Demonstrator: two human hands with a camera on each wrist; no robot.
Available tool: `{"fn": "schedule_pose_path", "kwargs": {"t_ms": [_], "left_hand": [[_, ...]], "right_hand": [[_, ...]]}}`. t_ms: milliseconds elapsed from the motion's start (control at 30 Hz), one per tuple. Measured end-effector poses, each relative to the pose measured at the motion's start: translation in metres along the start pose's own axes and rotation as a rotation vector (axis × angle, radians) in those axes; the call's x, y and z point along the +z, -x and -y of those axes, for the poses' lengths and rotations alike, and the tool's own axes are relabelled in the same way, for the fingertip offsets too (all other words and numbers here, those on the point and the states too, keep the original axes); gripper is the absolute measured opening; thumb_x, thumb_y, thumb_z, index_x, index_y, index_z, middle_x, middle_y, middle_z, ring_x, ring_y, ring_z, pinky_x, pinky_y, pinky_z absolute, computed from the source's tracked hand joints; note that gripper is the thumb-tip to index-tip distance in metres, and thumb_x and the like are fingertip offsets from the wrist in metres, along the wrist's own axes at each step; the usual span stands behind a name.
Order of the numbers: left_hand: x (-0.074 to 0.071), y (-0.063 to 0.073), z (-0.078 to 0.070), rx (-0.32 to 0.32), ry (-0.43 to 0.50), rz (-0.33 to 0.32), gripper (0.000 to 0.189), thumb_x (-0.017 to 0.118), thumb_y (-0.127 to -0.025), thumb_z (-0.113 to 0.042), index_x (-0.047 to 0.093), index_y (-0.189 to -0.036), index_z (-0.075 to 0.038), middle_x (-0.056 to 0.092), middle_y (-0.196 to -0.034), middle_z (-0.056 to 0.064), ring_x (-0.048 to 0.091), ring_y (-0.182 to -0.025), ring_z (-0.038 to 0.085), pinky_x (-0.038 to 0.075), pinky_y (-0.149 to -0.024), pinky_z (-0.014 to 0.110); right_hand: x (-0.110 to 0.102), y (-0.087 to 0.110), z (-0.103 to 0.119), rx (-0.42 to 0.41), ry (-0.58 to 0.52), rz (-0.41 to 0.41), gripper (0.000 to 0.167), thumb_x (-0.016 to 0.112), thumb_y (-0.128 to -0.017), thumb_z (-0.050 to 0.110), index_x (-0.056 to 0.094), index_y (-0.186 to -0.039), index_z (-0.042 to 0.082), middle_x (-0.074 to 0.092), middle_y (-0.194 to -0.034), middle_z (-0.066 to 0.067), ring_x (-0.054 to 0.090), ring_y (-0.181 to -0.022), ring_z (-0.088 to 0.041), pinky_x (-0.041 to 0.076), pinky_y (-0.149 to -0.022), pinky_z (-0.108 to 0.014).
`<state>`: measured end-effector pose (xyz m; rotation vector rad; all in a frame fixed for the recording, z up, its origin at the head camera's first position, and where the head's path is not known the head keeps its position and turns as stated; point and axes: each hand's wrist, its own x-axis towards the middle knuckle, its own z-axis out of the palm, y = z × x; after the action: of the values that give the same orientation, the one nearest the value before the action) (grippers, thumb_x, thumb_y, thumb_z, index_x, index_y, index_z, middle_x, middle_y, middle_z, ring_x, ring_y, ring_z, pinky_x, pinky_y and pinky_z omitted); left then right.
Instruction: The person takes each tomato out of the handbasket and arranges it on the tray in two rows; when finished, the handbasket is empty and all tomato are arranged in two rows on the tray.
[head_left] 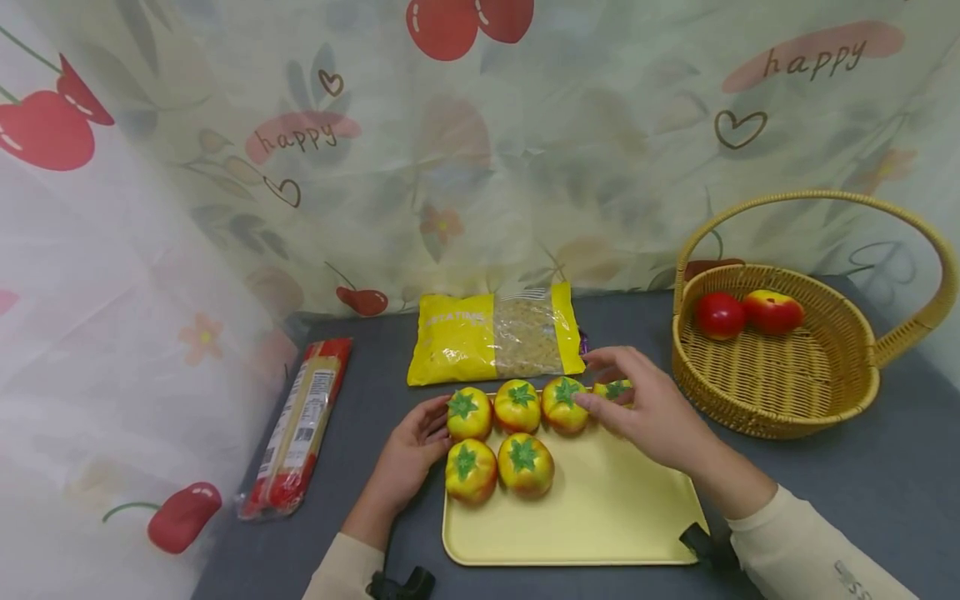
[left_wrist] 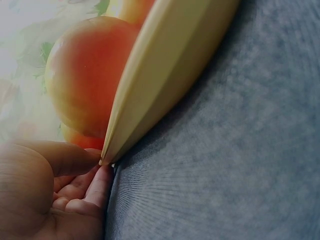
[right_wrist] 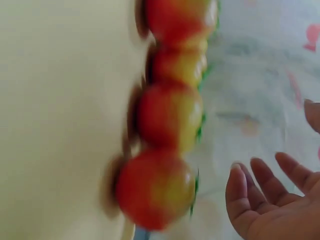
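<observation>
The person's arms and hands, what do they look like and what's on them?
The left sleeve and right sleeve are cream; the right has dark lettering. A black gadget sits by each cuff. The left grip and right grip wear no gloves.

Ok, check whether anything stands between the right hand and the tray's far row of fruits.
Nothing visible does: the right-wrist view shows only open air between the right hand and the row of fruits.

Yel. bag (head_left: 457, 340) at back; red-ended pkt (head_left: 298, 427) L; basket (head_left: 783, 379) w/ 2 fruits (head_left: 722, 316) R.
</observation>
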<state>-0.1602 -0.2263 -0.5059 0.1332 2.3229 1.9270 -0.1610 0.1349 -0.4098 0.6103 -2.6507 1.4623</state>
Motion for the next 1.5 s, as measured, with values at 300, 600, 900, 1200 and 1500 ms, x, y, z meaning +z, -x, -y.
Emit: {"fn": "schedule_pose_path", "kwargs": {"t_ms": [300,600,900,1200,1500], "left_hand": [[-0.001,-0.001,0.002,0.001,-0.011,-0.005,0.062,0.066,-0.101,0.010,0.052,-0.159,-0.008,0.053,-0.159,0.015,0.051,-0.146,0.034,0.045,-0.118,0.049],[0.000,-0.001,0.000,0.001,-0.014,-0.002,0.061,0.066,-0.102,0.009,0.052,-0.159,-0.009,0.053,-0.159,0.014,0.051,-0.145,0.033,0.045,-0.118,0.049],[0.002,0.000,-0.003,-0.009,-0.025,-0.010,0.062,0.066,-0.101,0.009,0.052,-0.159,-0.008,0.053,-0.159,0.015,0.051,-0.146,0.034,0.045,-0.118,0.049],[0.001,-0.001,0.001,-0.005,-0.026,-0.017,0.061,0.066,-0.101,0.010,0.053,-0.159,-0.008,0.054,-0.158,0.015,0.051,-0.145,0.033,0.045,-0.118,0.049],[0.001,-0.001,0.000,-0.008,-0.022,-0.015,0.061,0.066,-0.102,0.009,0.052,-0.159,-0.008,0.054,-0.158,0.015,0.051,-0.146,0.033,0.045,-0.118,0.049]], "right_hand": [[-0.045,-0.011,-0.022,-0.051,-0.172,-0.123,0.038,0.056,-0.116,0.019,0.055,-0.146,-0.003,0.062,-0.135,-0.015,0.060,-0.122,-0.024,0.053,-0.093,-0.020],[-0.085,-0.015,-0.046,-0.083,-0.538,-0.203,0.041,0.036,-0.121,0.033,0.059,-0.145,0.011,0.060,-0.136,-0.013,0.058,-0.125,-0.025,0.056,-0.094,-0.021],[-0.112,-0.019,-0.073,0.002,-0.627,-0.246,0.044,0.034,-0.119,0.047,0.062,-0.140,0.020,0.060,-0.137,-0.004,0.054,-0.124,-0.021,0.056,-0.091,-0.020],[-0.135,-0.021,-0.090,0.104,-0.608,-0.266,0.046,0.032,-0.117,0.055,0.057,-0.140,0.024,0.052,-0.137,-0.003,0.050,-0.121,-0.016,0.055,-0.087,-0.018],[-0.145,-0.024,-0.104,0.233,-0.566,-0.294,0.040,0.035,-0.115,0.060,0.056,-0.137,0.034,0.048,-0.140,0.002,0.026,-0.151,-0.041,0.053,-0.085,-0.017]]}}
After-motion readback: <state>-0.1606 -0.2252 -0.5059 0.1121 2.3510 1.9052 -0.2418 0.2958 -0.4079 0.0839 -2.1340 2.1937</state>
